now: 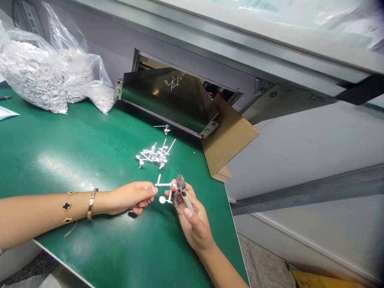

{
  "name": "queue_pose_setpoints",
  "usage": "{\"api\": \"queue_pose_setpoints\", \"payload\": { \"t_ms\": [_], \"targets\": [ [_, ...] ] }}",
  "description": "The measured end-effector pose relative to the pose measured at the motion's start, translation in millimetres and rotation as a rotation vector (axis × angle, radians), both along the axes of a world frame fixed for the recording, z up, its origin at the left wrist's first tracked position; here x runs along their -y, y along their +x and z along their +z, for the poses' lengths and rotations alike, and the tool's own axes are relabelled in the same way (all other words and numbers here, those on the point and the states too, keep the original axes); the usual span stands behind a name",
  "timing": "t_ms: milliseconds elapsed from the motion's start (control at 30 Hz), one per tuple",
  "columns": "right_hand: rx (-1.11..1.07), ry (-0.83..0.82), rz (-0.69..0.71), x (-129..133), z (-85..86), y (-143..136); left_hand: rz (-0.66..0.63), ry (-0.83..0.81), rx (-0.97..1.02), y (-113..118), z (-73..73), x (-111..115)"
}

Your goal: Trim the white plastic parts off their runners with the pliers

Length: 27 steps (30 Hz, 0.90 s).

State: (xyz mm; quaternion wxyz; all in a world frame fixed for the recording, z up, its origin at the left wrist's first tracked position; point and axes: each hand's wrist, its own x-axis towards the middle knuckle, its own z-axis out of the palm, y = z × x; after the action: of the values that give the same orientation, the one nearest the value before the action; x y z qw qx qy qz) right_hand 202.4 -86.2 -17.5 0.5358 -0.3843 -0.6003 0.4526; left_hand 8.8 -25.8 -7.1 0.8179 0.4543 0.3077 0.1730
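Note:
My right hand (pixel 193 218) is wrapped round side cutters (pixel 183 192) with pale handles, their jaws pointing up and slightly parted. A thin white plastic sprue (pixel 163 185), with a short upright stub and a round disc end, spans the gap between my hands. Its right end lies by the cutters and my right fingertips, partly hidden there. My left hand (pixel 136 198) is closed in a pinch at the sprue's left end. Beyond my hands, a tangled pile of similar white sprues (pixel 154 155) lies on the green table (pixel 99 152), with one small sprue (pixel 166 129) farther back.
Clear plastic bags (pixel 39 76) full of small white pieces stand at the back left. A metal chute (pixel 162 96) with a sprue on it slopes down at the back. Cardboard (pixel 229 136) leans at its right. A metal-edged shelf (pixel 210 36) hangs overhead.

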Motion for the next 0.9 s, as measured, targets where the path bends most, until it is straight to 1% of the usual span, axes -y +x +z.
{"api": "queue_pose_setpoints", "payload": {
  "t_ms": [100,167,233,367,400,467,567,733,900],
  "targets": [
    [0.037,-0.012,0.058,1.7,1.2,-1.8,-0.137,0.088,-0.022,0.2,-1.4,5.0],
    [0.072,0.007,0.072,1.9,2.2,-2.0,-0.164,0.134,-0.005,-0.1,-1.8,5.3],
    [0.111,0.037,0.036,0.9,2.9,-1.3,-0.103,0.179,0.008,-0.6,-2.8,3.0],
    [0.301,0.011,-0.129,-3.9,1.6,0.8,0.141,0.265,0.018,-1.7,-6.3,-4.7],
    [0.355,0.000,-0.140,-4.9,0.7,0.9,0.186,0.280,0.027,-1.9,-6.9,-6.3],
    [0.421,0.001,-0.112,-5.8,-0.9,0.3,0.241,0.290,0.056,-1.7,-6.9,-8.0],
    [0.440,0.007,-0.069,-4.5,-2.3,-1.7,0.260,0.283,0.070,-0.7,-4.4,-7.2],
    [0.449,-0.001,-0.056,-3.4,-3.4,-2.3,0.254,0.292,0.043,-0.1,0.2,-3.5],
    [0.427,-0.007,-0.056,-4.5,-4.0,-1.7,0.244,0.317,0.036,-0.6,-1.1,-3.9]
  ]
}}
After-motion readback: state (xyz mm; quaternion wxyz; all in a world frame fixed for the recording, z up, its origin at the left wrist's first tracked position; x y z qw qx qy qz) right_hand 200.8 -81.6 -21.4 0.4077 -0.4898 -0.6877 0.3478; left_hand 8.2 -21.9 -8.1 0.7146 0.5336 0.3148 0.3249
